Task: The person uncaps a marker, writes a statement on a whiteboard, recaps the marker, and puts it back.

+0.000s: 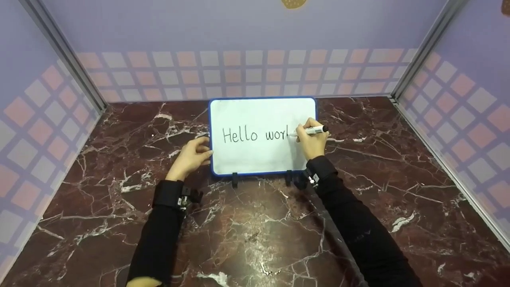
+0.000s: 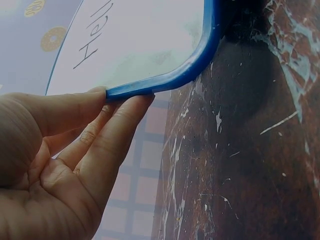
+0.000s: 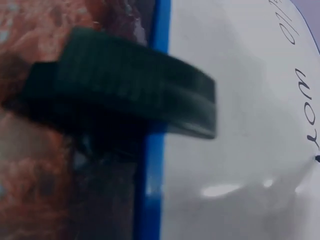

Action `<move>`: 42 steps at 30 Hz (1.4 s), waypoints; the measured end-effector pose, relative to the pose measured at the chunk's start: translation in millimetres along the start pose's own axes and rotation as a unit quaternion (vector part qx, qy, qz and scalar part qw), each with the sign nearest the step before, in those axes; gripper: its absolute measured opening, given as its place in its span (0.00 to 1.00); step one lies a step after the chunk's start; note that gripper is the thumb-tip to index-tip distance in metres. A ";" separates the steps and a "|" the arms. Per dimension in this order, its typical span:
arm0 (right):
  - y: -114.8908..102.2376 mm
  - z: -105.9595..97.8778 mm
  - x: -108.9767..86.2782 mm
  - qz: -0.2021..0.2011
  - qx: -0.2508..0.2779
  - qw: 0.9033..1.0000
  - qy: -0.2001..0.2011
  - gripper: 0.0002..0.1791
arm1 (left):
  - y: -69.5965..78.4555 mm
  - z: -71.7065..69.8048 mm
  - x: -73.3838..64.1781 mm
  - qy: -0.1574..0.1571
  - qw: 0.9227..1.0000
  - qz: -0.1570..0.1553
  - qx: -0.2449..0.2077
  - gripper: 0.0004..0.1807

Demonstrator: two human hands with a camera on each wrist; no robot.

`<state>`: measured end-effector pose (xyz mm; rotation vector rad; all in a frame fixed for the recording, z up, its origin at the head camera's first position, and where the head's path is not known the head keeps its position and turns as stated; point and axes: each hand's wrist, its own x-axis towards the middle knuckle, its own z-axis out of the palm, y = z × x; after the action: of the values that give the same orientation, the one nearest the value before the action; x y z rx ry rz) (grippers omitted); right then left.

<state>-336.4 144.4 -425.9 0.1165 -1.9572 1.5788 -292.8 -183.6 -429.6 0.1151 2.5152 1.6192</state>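
Note:
A small whiteboard (image 1: 255,159) with a blue frame leans upright on a black stand (image 1: 234,180), with "Hello worl" in black letters across its middle. At its left edge, my left hand (image 1: 190,156) pinches the blue frame (image 2: 145,84), the thumb at the front and fingertips against the outer side. My right hand (image 1: 312,139) grips a white marker (image 1: 314,130) with a black end, slanted toward the board. The marker's tip is by the last letter, which the hand partly covers in the head view. Only the dark tip (image 3: 318,158) enters the right wrist view.
The board stands on a dark red marbled table (image 1: 255,235). Behind it rises a purple wall (image 1: 239,32) with pink and white squares, and similar panels close off both sides. One black stand hook (image 3: 145,85) laps over the board's lower edge in the right wrist view.

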 end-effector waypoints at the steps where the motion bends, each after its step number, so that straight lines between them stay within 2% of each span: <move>1: 0.1 -0.5 -0.6 0.000 -0.012 1.000 -0.002 0.22 | 0.0 -0.1 0.2 0.001 1.000 -0.001 -0.001 0.29; 8: -0.3 -3.0 -0.9 -0.013 -0.052 0.999 0.003 0.23 | -2.2 0.6 0.5 0.004 1.000 0.000 -0.010 0.29; 15: 0.1 -7.0 2.6 -0.005 -0.008 0.999 0.041 0.23 | -1.1 -0.6 -1.4 0.000 1.000 -0.005 0.000 0.28; 20: 0.6 -8.0 4.9 0.004 -0.010 0.998 0.055 0.22 | -0.7 -0.2 -1.8 0.000 1.000 -0.004 0.000 0.28; 26: 2.2 -7.6 6.5 0.006 -0.007 0.999 0.048 0.21 | -0.9 0.5 0.2 0.000 1.000 -0.001 -0.002 0.28; 33: 2.6 -12.1 5.3 -0.009 -0.051 0.998 0.025 0.21 | 1.0 -1.3 -0.2 0.003 1.000 -0.005 0.006 0.29; 38: 3.0 -12.7 6.7 -0.010 -0.057 0.998 0.041 0.22 | 1.2 -1.4 -0.3 0.003 1.000 -0.004 0.005 0.29; 42: 0.9 -10.5 9.2 -0.010 -0.025 0.998 0.053 0.21 | 0.3 -0.2 0.5 -0.002 1.000 -0.004 0.000 0.28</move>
<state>-340.0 157.0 -421.0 0.0303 -1.9062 1.4918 -293.3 -183.6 -429.3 0.1073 2.5091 1.6154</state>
